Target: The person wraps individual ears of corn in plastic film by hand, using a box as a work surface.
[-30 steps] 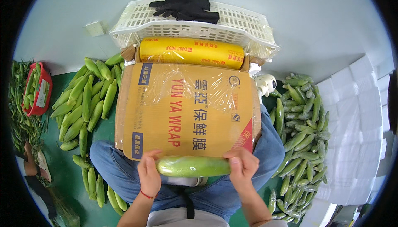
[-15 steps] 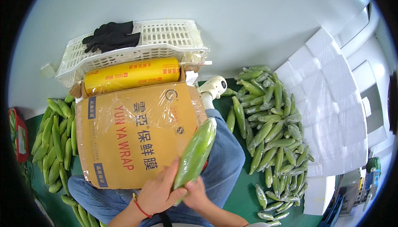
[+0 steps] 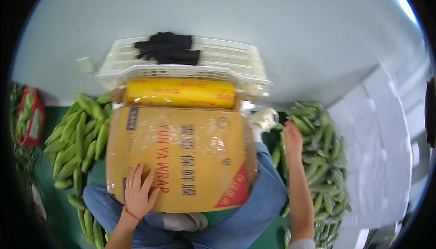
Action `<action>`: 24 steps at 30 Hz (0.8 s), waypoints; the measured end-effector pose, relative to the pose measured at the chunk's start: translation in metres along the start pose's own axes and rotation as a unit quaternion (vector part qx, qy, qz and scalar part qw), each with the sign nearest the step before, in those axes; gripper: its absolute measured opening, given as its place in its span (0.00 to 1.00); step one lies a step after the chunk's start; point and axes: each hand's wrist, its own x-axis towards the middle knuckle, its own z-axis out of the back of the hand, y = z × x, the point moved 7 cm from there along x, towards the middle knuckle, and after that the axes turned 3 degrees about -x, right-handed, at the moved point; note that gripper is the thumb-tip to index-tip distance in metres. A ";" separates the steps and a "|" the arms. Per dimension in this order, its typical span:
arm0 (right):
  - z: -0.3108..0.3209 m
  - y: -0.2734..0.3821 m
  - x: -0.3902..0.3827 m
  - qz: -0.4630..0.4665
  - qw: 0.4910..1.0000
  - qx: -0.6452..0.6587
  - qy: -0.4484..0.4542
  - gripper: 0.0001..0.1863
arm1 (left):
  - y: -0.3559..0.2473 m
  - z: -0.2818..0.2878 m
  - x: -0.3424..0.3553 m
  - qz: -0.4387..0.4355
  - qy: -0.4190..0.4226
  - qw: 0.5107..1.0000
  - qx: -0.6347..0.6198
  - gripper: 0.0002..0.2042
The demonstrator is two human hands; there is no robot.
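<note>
My left hand (image 3: 140,193) lies flat with fingers spread on the brown cardboard box (image 3: 204,158) that rests on my lap. My right hand (image 3: 292,137) reaches out to the right, at the near-left edge of a pile of film-wrapped long green vegetables (image 3: 324,167). Its fingers are blurred, and whether they hold anything does not show. A yellow roll of cling film (image 3: 179,92) sits along the far side of the box. On the left lies a second heap of long, tapering green vegetables (image 3: 79,135) on the green floor.
Behind the box stands a white perforated plastic crate (image 3: 227,51) with black gloves (image 3: 168,49) on it. A small white device (image 3: 263,121) is by my right knee. White stacked blocks (image 3: 377,149) under clear film stand at the right. A red basket (image 3: 34,126) is at far left.
The wrapped green vegetable is no longer between my hands. My right hand has moved right to the pile, and my left hand has come down on the box. The view has shifted left.
</note>
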 end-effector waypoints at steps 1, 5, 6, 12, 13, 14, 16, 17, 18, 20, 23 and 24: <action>-0.052 0.015 -0.038 0.060 0.984 -0.100 0.132 0.21 | 0.016 0.001 0.005 0.025 -0.008 1.000 0.000 0.28; -0.148 0.081 -0.129 0.365 0.842 -0.314 0.242 0.23 | 0.064 -0.007 0.054 0.044 -0.098 0.993 -0.051 0.24; -0.162 0.082 -0.129 0.377 0.833 -0.330 0.235 0.23 | 0.071 -0.009 0.073 0.022 -0.118 0.991 -0.059 0.22; -0.193 0.076 -0.083 0.315 0.885 -0.294 0.177 0.12 | 0.118 -0.009 0.124 0.034 -0.086 0.992 -0.089 0.05; -0.173 0.077 -0.080 0.273 0.916 -0.255 0.147 0.12 | 0.123 -0.001 0.121 0.065 -0.090 0.988 -0.105 0.05; -0.146 0.063 -0.075 0.187 0.963 -0.055 0.184 0.11 | 0.128 0.010 0.114 0.098 -0.091 0.984 -0.119 0.05; -0.121 0.057 -0.098 0.129 0.962 0.023 0.238 0.11 | 0.112 0.037 0.084 -0.021 -0.063 0.996 -0.060 0.05; -0.107 0.064 -0.115 0.190 0.947 -0.098 0.241 0.12 | 0.098 0.056 0.062 -0.092 -0.070 0.991 -0.065 0.05; -0.094 0.043 -0.128 0.179 0.932 -0.153 0.276 0.12 | 0.082 0.075 0.033 -0.167 -0.074 0.980 -0.075 0.04; -0.099 0.071 -0.192 0.295 0.880 -0.252 0.276 0.12 | 0.074 0.076 -0.025 -0.133 -0.021 0.986 -0.095 0.05; -0.084 0.059 -0.248 0.340 0.818 -0.359 0.293 0.12 | 0.068 0.067 -0.097 -0.111 -0.060 0.984 -0.125 0.06; -0.087 0.054 -0.254 0.279 0.843 -0.333 0.318 0.12 | 0.067 0.077 -0.120 -0.106 -0.100 0.978 -0.150 0.06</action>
